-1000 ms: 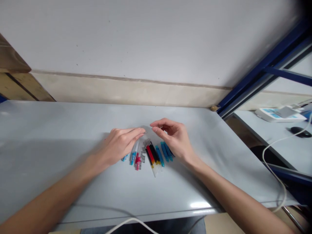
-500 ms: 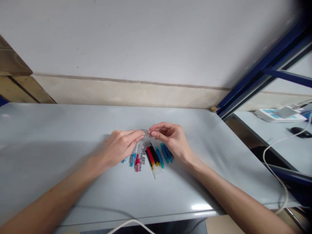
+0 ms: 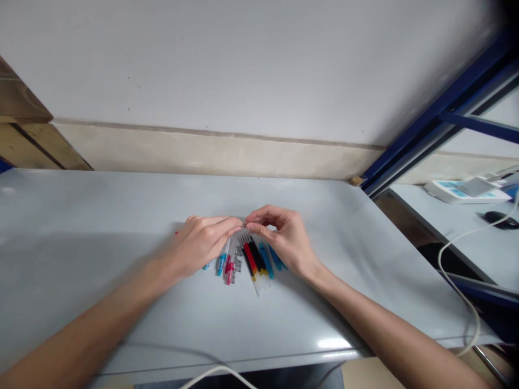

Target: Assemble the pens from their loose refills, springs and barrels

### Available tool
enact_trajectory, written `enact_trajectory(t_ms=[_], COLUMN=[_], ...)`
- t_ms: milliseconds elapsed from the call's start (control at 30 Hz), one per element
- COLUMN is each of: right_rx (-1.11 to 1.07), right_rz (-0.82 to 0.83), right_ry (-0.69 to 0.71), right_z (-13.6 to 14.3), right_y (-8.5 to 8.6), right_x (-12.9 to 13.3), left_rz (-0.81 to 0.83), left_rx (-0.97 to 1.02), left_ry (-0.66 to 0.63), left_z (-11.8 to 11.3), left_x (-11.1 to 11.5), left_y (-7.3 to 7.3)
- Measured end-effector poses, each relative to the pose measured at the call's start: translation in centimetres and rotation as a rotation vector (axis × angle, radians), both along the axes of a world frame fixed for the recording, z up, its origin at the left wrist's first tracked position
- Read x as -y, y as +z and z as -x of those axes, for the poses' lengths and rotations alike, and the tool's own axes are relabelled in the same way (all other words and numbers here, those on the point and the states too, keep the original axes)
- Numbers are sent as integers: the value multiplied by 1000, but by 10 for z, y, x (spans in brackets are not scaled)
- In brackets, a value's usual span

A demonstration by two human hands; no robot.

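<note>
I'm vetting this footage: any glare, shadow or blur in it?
Head view: bright glare on the grey table at its near edge, right of centre; head view: broad soft shadow over the table's left side; head view: the small part between the left hand and right hand looks blurred.

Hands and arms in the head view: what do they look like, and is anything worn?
The left hand and right hand are ungloved. The left forearm and right forearm show no sleeves, watch or bracelet; no ring is visible.

Open tabletop (image 3: pixel 227 319) nearside, refills (image 3: pixel 248 257) beyond
</note>
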State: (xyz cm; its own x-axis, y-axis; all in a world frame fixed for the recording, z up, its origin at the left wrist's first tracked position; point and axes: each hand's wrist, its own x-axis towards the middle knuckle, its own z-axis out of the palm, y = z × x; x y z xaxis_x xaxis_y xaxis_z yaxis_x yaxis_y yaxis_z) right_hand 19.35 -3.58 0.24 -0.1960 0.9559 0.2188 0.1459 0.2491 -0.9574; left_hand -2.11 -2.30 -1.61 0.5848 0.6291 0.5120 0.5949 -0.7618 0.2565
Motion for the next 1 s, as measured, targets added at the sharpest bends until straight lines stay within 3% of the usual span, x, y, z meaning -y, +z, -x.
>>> enact_trajectory(t_ms=[133, 300, 567, 733, 1000], right_rx=[72, 97, 148, 239, 364], right_rz=[-73, -47, -28, -119, -257], right_ry=[10, 51, 133, 84, -159], right_z=[3, 4, -1, -4, -18], right_y=[-1, -5, -7, -5, 3], right_x=[4, 4, -2, -1, -18], left_rz=[3, 0, -105, -65, -3], left_rx=[-31, -53, -130, -119, -152], left_ry=[-19, -43, 57, 74, 147], left_z=[-3, -5, -5, 1, 6], left_x=[4, 5, 3, -1, -9], left_y=[5, 9, -1, -1, -1])
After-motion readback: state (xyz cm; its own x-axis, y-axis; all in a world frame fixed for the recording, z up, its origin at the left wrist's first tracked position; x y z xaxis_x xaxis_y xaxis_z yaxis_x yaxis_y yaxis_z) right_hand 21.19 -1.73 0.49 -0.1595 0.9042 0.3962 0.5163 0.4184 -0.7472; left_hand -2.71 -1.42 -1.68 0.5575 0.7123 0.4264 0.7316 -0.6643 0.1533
